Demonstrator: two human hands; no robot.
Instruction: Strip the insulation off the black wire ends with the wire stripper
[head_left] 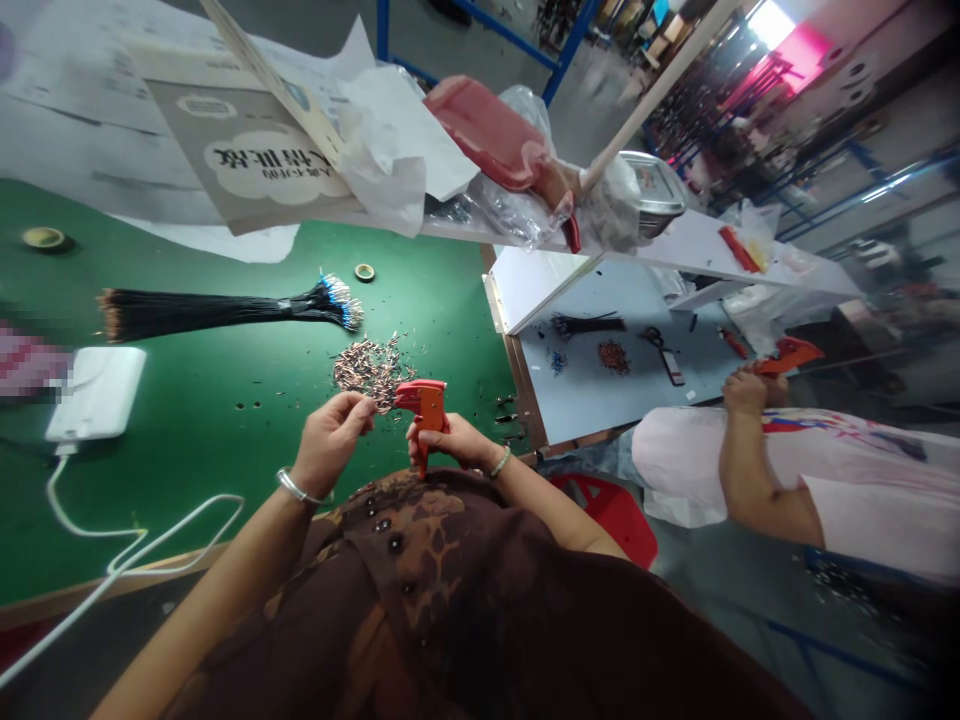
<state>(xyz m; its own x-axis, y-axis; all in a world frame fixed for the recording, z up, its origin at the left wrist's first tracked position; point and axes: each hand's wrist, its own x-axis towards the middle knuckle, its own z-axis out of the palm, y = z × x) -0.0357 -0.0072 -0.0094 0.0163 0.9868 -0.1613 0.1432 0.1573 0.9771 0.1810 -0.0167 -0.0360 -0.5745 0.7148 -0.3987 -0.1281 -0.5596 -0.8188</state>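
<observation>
An orange-red wire stripper (427, 402) is gripped by its handles in my right hand (454, 438), with its head pointing left. Facing that head, my left hand (335, 432) is pinched closed, thumb against forefinger. Whatever is between those fingertips is too small to make out. Just beyond my hands lies a loose pile of small copper-coloured and dark pieces (367, 368) on the green table top (247, 400). Farther back rests a bundle of black wires (217, 314), copper-coloured at its left end, blue and silver at its right.
A white power bank (101, 392) with a white cable (82, 520) lies at left. Two tape rolls, one small (364, 272), sit behind. A cluttered shelf (465, 228) overhangs the table's back. At right, a co-worker (780, 470) holds another orange tool (791, 355) beside a grey table.
</observation>
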